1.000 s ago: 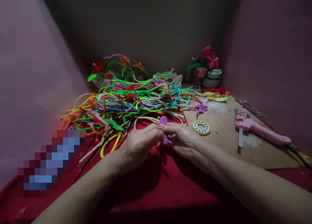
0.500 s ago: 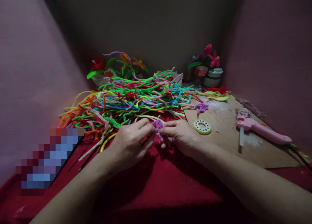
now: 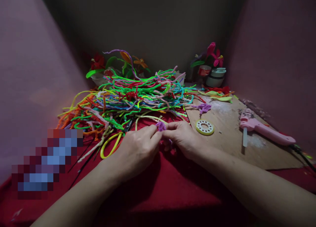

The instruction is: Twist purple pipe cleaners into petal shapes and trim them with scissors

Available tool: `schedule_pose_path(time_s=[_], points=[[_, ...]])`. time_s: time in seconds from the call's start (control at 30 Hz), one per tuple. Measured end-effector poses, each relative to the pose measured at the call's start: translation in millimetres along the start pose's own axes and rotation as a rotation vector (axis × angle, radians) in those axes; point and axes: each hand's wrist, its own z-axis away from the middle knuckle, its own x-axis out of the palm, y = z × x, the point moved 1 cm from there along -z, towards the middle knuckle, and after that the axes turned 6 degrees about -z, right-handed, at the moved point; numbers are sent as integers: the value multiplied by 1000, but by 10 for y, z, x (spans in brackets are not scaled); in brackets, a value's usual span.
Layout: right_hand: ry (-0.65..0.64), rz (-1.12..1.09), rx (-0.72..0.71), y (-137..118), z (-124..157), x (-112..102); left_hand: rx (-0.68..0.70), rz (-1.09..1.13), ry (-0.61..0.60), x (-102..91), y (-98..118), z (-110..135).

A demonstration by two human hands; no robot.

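Left hand [image 3: 138, 148] and right hand [image 3: 185, 136] meet mid-view, backs upward, forearms [image 3: 84, 194] entering from eight and four o'clock, cut off by the frame. Both hands' fingers pinch a small, fuzzy purple piece [image 3: 161, 126], partly hidden; a flat, yellow-rimmed white ring [image 3: 210, 128] lies at its three o'clock.

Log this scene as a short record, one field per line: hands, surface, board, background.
Left hand: pinching a purple fuzzy piece
Right hand: fingers on the same piece, which they partly hide
Surface: red cloth
Beyond the hands: heap of multicoloured fuzzy stems
Cardboard, right side: pink glue gun, white-and-yellow ring, another purple piece
Back right: lidded jar, pink flowers
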Motion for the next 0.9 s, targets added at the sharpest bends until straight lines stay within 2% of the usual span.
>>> schedule_pose_path(time_s=[0.17, 0.3, 0.37, 0.5, 0.63, 0.8, 0.87, 0.9], points=[[25, -10, -50, 36, -3, -11, 75, -106, -53, -8, 124, -14], [8, -13, -38, 58, -23, -43, 77, -136, -97, 7, 199, -11], [2, 3, -17, 68, -33, -76, 67, -96, -124, -2, 194, -13], [-19, 28, -12, 80, -39, -132, 36, 140, -164, -25, 94, -15], [-78, 42, -13, 102, -32, -131, 9, 320, -76, -13, 3, 14], [-102, -14, 3, 117, -27, -112, -10, 320, -97, 20, 36, 39], [-105, -101, 29, 95, -17, -99, -81, 420, -2, 12, 29, 31], [-100, -153, 44, 80, -10, -90, -164, 500, 73, 3, 10, 24]])
